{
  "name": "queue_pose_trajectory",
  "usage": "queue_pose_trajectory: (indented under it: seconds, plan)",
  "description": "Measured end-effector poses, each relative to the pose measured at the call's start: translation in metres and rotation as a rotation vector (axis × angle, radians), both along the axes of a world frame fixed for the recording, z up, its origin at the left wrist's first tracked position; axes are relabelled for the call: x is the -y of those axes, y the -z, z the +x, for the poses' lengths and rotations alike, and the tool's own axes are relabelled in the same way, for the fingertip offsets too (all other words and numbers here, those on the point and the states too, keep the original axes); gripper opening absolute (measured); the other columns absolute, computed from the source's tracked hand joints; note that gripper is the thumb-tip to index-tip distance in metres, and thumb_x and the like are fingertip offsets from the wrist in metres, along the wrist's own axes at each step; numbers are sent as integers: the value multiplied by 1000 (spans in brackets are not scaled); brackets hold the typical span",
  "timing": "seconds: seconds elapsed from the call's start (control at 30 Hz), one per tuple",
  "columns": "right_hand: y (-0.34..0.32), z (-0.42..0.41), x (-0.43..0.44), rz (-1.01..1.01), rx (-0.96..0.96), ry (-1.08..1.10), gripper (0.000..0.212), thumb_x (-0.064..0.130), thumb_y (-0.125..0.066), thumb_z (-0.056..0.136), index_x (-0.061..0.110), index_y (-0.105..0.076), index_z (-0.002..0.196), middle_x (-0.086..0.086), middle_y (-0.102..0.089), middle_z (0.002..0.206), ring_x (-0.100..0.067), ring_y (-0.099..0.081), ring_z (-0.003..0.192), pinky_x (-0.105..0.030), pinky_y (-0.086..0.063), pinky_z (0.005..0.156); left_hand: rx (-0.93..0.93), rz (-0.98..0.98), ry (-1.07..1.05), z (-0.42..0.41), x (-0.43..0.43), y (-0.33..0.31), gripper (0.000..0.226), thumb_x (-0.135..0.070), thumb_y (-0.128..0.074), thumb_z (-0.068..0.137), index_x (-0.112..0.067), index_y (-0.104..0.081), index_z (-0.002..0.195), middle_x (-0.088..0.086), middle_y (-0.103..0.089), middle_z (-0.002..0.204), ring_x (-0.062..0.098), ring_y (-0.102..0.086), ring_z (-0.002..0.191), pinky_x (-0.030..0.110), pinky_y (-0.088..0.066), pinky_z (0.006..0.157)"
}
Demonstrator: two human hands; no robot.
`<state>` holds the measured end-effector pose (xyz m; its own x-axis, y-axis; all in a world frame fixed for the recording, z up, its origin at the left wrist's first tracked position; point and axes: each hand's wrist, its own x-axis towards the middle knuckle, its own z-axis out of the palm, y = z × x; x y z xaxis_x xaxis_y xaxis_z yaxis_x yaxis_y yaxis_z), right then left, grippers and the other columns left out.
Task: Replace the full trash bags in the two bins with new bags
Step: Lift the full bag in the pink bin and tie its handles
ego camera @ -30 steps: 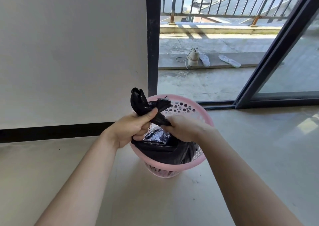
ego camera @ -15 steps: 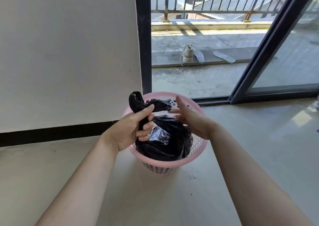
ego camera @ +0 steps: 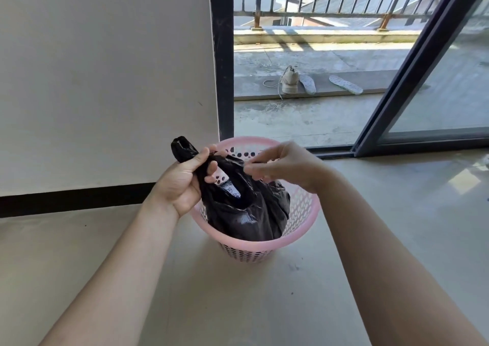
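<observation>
Pale glossy floor (ego camera: 238,298), left hand (ego camera: 185,184) gripping the black bag's (ego camera: 246,213) twisted top, right hand (ego camera: 283,165) pinching its other flap, bag inside pink bin (ego camera: 304,213), white wall (ego camera: 105,81), sliding door (ego camera: 412,81), shoe (ego camera: 289,81) on balcony (ego camera: 317,118)

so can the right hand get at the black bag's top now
Probably yes: the right hand is over the black bag in the pink bin, fingertips at its top, nothing between; the left hand grips the other end.

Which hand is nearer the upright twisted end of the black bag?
Left. The left hand grips the black bag just below its twisted end; the right hand is off to its right, over the pink bin.
</observation>
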<state>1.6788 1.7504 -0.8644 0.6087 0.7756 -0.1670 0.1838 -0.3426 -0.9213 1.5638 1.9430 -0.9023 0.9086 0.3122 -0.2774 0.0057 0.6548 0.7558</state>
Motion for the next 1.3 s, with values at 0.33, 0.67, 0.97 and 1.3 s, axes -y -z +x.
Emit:
queue_pose_trajectory:
  seconds: [0.33, 0.67, 0.97, 1.3]
  plan:
    - [26, -5, -12, -92, 126, 31, 63, 23, -75, 84, 33, -49, 140, 16, -56, 127, -4, -54, 113, -22, -40, 97, 67, 143, 53, -12, 2, -7, 24, 2, -41, 97, -7, -62, 93, 4, -57, 74, 8, -38, 46, 19, -34, 48]
    - [36, -4, -32, -16, 323, 139, 10, 24, -65, 89, 20, -73, 95, 7, -71, 79, -12, -65, 75, -30, -49, 72, -187, 514, -325, 0, -3, 6, 21, -7, -46, 101, -11, -64, 91, 7, -67, 90, 19, -66, 76, 26, -54, 71]
    - [57, -5, -18, -209, -350, -105, 32, 27, -66, 87, 16, -69, 117, -8, -72, 115, -27, -69, 108, -47, -49, 103, 48, -106, -316, -1, 11, 3, 23, -19, -37, 104, -10, -58, 103, 4, -58, 69, 21, -61, 67, 38, -54, 82]
    - [44, -15, -35, 484, -474, 359, 34, 46, -48, 101, 25, -65, 122, 6, -67, 128, -14, -57, 124, -35, -47, 105, 31, -96, -240, 9, 39, 3, 44, -43, -36, 104, -19, -45, 68, 4, -62, 79, 20, -58, 71, 33, -51, 79]
